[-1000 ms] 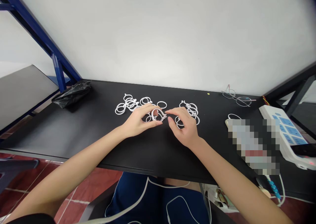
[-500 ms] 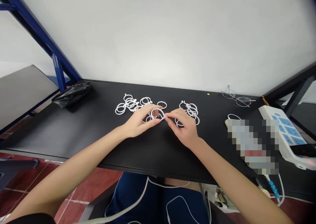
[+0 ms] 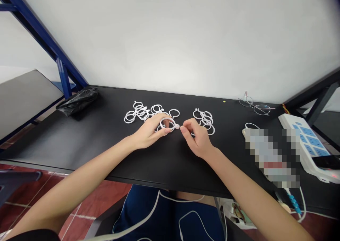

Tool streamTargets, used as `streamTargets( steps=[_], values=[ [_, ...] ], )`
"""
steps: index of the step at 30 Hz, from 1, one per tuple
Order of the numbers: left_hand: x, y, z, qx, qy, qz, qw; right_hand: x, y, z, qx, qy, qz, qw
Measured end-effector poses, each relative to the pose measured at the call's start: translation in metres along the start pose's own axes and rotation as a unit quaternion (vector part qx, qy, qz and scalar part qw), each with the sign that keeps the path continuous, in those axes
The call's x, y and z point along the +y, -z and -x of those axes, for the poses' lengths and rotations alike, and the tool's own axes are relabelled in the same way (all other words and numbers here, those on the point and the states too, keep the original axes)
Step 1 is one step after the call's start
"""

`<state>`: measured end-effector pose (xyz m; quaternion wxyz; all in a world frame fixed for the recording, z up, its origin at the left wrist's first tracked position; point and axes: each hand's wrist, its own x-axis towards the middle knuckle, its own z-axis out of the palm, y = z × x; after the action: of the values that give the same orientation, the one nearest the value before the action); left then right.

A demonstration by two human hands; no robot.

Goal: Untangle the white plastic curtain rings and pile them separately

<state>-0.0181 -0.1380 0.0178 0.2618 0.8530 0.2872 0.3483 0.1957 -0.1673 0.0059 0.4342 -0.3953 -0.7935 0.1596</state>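
My left hand [image 3: 148, 130] is closed around a white plastic ring [image 3: 167, 119], with the thumb in front and the fingers behind. The ring has a small knob-like clasp on its right side, pointing toward my right hand [image 3: 198, 136]. That hand's thumb and forefinger are pinched together just beside the clasp, with a slight gap and nothing visible between them. Behind my left hand lies a loose pile of similar white rings [image 3: 140, 110]. A smaller group of white rings [image 3: 206, 117] lies behind my right hand, which partly hides it.
On the black tabletop [image 3: 111, 134], a black plastic bag [image 3: 78, 101] lies at the far left. Eyeglasses [image 3: 261, 109], a blurred-out phone-like object [image 3: 271, 159] with a cable, and a white power strip [image 3: 305, 141] are on the right. A white wall [image 3: 170, 39] rises behind.
My right hand has drawn slightly right, off the ring, and the clasp now shows between the hands. My left hand keeps its hold, and the ring has shifted slightly left.
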Motion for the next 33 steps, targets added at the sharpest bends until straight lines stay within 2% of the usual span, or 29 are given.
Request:
streamTargets(
  steps=[3,7,17,33],
  values=[
    [0.0000,0.0003,0.0010,-0.012,0.001,-0.004,1.000,-0.0011,0.0007,-0.0009,-0.055,-0.001,0.017,0.998],
    [-0.0010,0.0009,0.0025,-0.029,-0.007,-0.032,0.999,-0.0021,-0.0002,-0.0011,-0.083,0.006,0.014,0.996],
    [-0.0030,-0.0003,0.0045,-0.029,-0.024,-0.037,0.999,0.0002,-0.0060,0.0039,-0.044,0.018,-0.041,0.998],
    [-0.0016,-0.0009,0.0036,-0.033,-0.029,-0.039,0.998,0.0001,-0.0062,0.0032,-0.042,0.034,-0.039,0.998]
  ],
)
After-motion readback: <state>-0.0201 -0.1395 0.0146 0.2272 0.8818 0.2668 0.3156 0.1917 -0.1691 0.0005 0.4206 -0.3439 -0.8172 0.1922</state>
